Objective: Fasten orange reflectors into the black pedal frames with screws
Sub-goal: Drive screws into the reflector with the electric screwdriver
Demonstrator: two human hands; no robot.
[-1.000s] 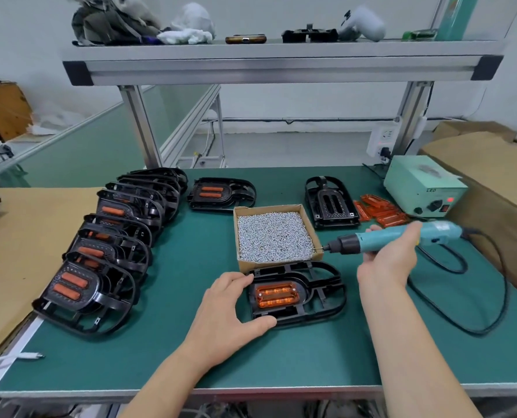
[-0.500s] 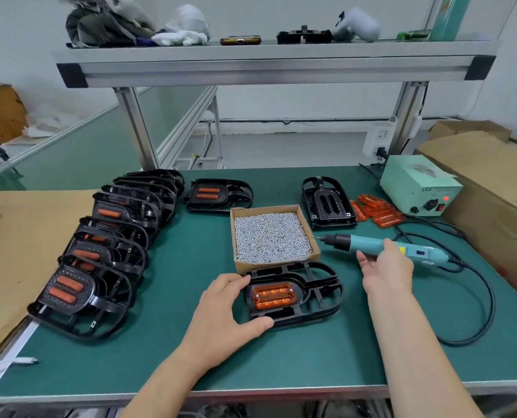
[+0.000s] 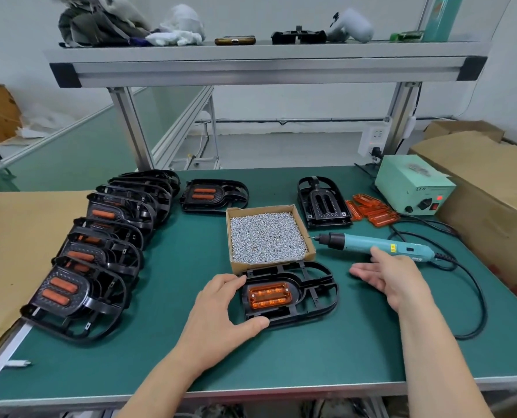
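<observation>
Black pedal frame (image 3: 300, 287), left hand (image 3: 221, 315) gripping its edge.

Workbench (image 3: 190, 260) with green mat top and metal edge, near; overhead shelf (image 3: 266, 72) of aluminium rail on two posts, left (image 3: 133, 128) and right (image 3: 400, 116); white wall (image 3: 281, 99) behind, thin pipe (image 3: 281, 120) running along it; grey floor (image 3: 281, 149) beyond; second green bench (image 3: 70, 146) far left; cardboard boxes (image 3: 477, 176) right; lighting even, diffuse.
</observation>
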